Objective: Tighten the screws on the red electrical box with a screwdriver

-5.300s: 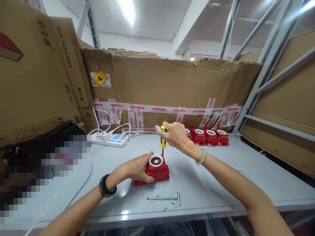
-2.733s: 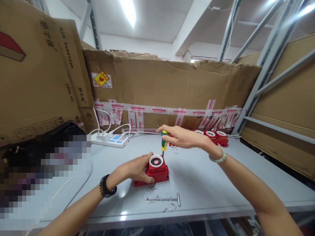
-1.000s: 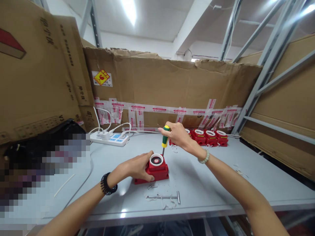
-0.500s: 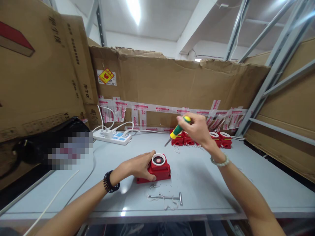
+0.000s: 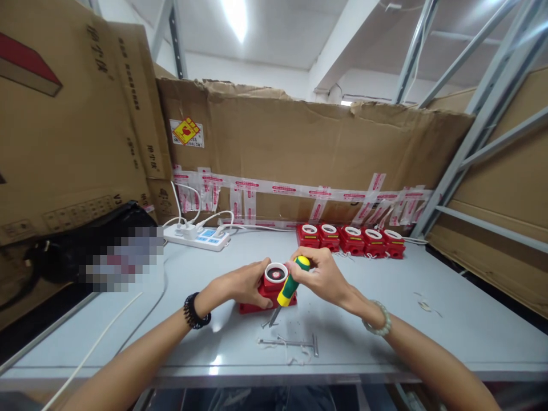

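A red block with a white ring on top [image 5: 274,278] sits on the grey table [image 5: 385,319]. My left hand [image 5: 242,282] is wrapped round its left side. My right hand [image 5: 320,275] is closed on a green and yellow screwdriver [image 5: 290,287], right against the block's right side. The screwdriver slants down to the left, its tip close to small screws [image 5: 266,325] on the table in front of the block.
A metal T-handle tool [image 5: 295,342] lies near the front edge. A row of several red blocks [image 5: 351,240] stands at the back. A white power strip [image 5: 197,238] with cables is at the back left, beside a black bag [image 5: 64,251]. Cardboard walls surround the table.
My right hand lifted the screwdriver off the block's top, swung it up and back, then brought it down to the block's right front, tip now pointing at the table. Left hand stayed.
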### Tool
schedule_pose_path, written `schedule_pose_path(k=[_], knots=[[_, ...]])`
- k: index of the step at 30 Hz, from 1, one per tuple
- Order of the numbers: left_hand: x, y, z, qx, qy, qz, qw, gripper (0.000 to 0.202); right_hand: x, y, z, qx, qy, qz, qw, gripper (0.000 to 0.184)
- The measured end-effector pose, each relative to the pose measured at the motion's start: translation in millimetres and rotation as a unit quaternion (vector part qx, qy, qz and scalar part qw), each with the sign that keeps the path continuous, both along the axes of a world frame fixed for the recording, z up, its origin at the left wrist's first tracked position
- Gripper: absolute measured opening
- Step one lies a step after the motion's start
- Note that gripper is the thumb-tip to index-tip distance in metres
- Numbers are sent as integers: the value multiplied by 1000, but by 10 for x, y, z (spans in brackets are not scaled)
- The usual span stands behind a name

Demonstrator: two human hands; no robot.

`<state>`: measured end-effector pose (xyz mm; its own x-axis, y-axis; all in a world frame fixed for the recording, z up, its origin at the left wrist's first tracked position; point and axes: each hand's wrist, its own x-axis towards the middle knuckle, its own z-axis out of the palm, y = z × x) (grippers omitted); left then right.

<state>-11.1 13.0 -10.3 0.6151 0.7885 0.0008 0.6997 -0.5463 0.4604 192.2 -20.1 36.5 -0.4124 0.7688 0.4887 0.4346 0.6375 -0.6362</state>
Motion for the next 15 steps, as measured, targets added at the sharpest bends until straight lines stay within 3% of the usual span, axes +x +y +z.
schedule_pose_path(k=[15], knots=[[2, 5, -11, 16, 7, 1, 1000, 49, -68, 2, 39, 17, -37, 13, 999, 21]])
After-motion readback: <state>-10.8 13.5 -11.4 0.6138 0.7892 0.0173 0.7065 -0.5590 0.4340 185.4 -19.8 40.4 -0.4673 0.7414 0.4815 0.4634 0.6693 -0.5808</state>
